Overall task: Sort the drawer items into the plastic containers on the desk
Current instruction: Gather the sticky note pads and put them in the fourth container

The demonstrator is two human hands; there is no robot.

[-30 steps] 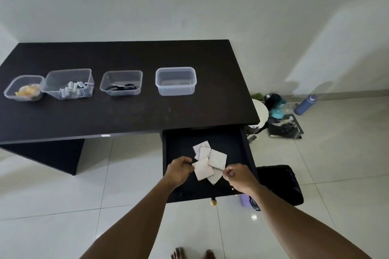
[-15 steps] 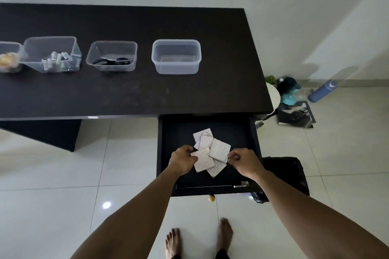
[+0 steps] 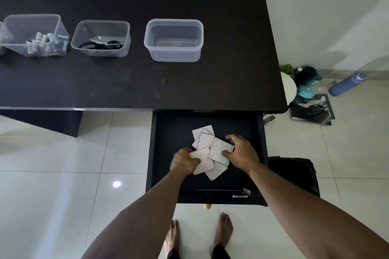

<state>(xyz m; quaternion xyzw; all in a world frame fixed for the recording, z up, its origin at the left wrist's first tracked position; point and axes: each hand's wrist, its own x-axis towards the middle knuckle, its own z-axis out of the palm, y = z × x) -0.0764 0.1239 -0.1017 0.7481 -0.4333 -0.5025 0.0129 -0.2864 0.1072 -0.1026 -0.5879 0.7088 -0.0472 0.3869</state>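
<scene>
Several white patterned square sheets (image 3: 205, 140) lie in a loose pile in the open black drawer (image 3: 261, 153) under the desk's right end. My left hand (image 3: 185, 162) grips the left side of the pile, its fingers curled over one sheet. My right hand (image 3: 242, 152) holds the pile's right side, with the thumb on a sheet and the fingers curled round the far edge. On the dark desk (image 3: 231, 48) stands an empty clear container (image 3: 173, 40). Left of it are a container with black scissors (image 3: 101, 38) and one with small white items (image 3: 35, 34).
A black bag (image 3: 294, 174) sits on the tiled floor right of the drawer. Beyond it lie a blue bottle (image 3: 347, 83), teal and black items (image 3: 309, 82) and a white round object (image 3: 288, 86) beside the desk. My bare feet (image 3: 200, 235) stand in front of the drawer.
The view has moved closer and tipped down over the drawer. Both hands have closed in on the pile from its two sides, and my right hand has reached forward over the sheets.
</scene>
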